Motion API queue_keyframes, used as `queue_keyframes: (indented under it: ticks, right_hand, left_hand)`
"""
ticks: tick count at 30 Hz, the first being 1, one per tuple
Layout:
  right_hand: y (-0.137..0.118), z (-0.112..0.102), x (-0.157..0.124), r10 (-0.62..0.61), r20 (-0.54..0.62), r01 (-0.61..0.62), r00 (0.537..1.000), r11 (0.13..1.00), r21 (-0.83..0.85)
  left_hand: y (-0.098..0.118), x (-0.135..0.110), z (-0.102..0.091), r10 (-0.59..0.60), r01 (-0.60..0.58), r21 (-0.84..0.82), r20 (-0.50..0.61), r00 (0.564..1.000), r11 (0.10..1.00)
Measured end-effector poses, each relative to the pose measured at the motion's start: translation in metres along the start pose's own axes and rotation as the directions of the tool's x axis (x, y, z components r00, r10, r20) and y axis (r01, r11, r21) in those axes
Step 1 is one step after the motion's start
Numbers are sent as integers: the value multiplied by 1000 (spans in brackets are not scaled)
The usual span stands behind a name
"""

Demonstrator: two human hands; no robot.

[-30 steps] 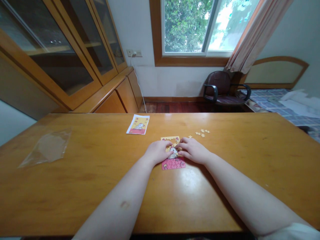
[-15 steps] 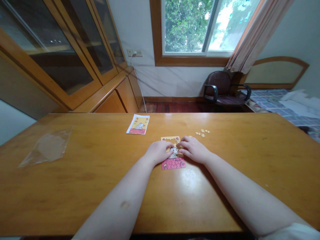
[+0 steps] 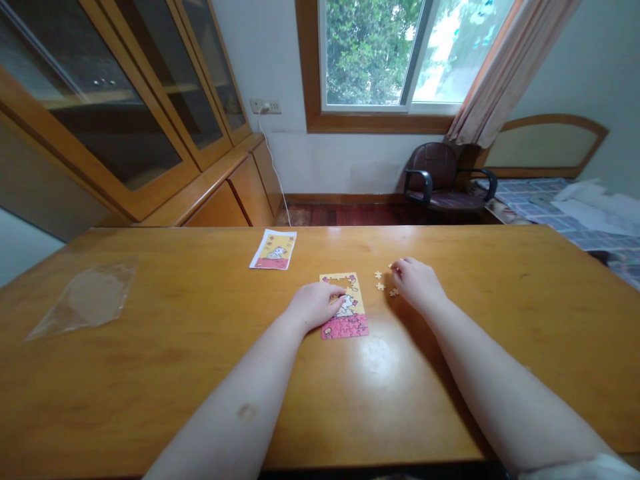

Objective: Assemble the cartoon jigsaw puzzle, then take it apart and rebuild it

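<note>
A small jigsaw puzzle [image 3: 345, 327] lies on the wooden table [image 3: 150, 380], with a pink lower part assembled and a yellow border around a white cartoon animal. My left hand [image 3: 315, 305] rests flat on its left edge, holding nothing visible. My right hand [image 3: 417, 283] is curled to the right of the puzzle, fingertips down at loose puzzle pieces [image 3: 380, 281]. One piece shows at those fingertips, and I cannot tell if it is held. A picture card [image 3: 273, 249] lies farther back.
A clear plastic bag [image 3: 83, 300] lies flat on the table's left side. Beyond the far table edge stand a glass-fronted wooden cabinet [image 3: 125, 113], a dark office chair [image 3: 435, 177] and a bed [image 3: 560, 207].
My right hand has moved off the puzzle, rightward to the loose pieces. Several pieces now show beside the puzzle. My left hand stays on the puzzle.
</note>
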State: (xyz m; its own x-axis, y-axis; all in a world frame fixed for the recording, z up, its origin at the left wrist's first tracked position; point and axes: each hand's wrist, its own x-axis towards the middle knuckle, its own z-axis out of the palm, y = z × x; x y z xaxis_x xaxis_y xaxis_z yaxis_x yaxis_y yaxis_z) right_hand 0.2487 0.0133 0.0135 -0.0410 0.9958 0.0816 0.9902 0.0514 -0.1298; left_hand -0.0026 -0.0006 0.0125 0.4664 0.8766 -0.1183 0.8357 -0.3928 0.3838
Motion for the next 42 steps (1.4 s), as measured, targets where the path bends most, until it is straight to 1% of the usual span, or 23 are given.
queue_keyframes:
  ticks: [3,7,9,13,15,17,19,22,26,31,34,36,39,42]
  right_hand:
    - [14,-2,4,65,71,-61,995,996,-61]
    - [22,-2,5,62,181,-50,982,996,-70]
    - [24,-3,5,36,228,-29,973,999,-32]
    - [28,-6,4,-15,254,-6,967,997,82]
    - [31,-4,5,-57,311,5,949,986,168]
    - [33,-1,6,-104,376,10,921,970,244]
    - [33,3,6,-131,408,21,903,965,263]
    - [30,4,6,-150,421,47,895,969,243]
    - [22,-1,1,-200,474,75,857,960,271]
    - [14,-2,-3,-248,462,113,851,947,300]
    - [12,4,-4,-254,456,94,853,934,345]
    - [11,7,-4,-260,443,72,858,915,397]
    - [10,11,-4,-289,439,57,851,881,469]
    - [8,12,-3,-319,407,93,856,869,485]
  left_hand:
    - [-1,1,1,20,-20,7,-20,1000,1000]
    - [-4,2,3,13,-14,-25,-57,998,1000]
    - [-5,2,3,-9,5,-53,-84,996,999]
    - [-4,2,1,-51,40,-96,-112,992,995]
    - [-3,2,0,-71,57,-117,-116,991,992]
    - [-3,2,1,-91,74,-132,-124,988,988]
    - [-4,3,2,-110,90,-142,-141,984,986]
    - [-6,4,3,-137,111,-159,-162,977,981]
    - [-9,5,4,-157,123,-191,-174,972,974]
    - [-11,7,6,-184,139,-222,-201,962,965]
    - [-13,8,5,-252,197,-240,-229,940,951]
    - [-15,9,4,-314,254,-247,-248,916,935]
    - [-16,9,2,-396,329,-267,-256,882,906]
    - [-17,9,1,-422,350,-283,-253,871,893]
